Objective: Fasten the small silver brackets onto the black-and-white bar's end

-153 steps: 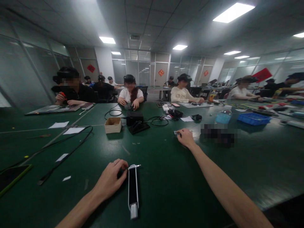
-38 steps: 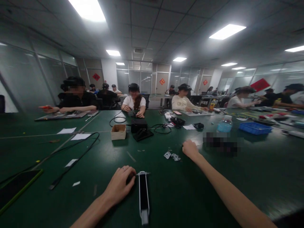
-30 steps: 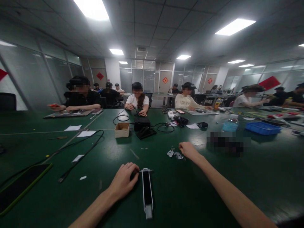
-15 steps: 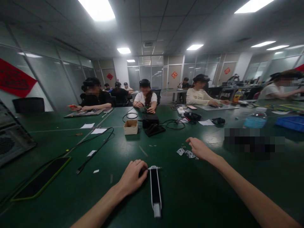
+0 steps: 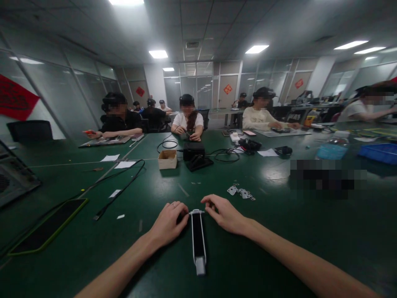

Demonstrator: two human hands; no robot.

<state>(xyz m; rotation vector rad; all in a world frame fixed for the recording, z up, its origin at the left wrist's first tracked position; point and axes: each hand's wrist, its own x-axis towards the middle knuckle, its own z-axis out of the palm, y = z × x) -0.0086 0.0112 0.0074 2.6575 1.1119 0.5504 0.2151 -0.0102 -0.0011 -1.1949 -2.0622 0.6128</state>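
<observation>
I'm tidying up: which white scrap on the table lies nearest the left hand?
The tiny, flat white scrap right of the black cable end; the other white pieces lie farther from the left hand.

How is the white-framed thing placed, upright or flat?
Flat: the white-framed thing lies on the table, its far end between left hand and right hand.

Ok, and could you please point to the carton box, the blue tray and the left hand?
Carton box point(image 5: 168, 162): head view, front wall.
Blue tray point(image 5: 376, 154): head view, near side wall.
Left hand point(image 5: 166, 222): head view, back of the hand.
</observation>
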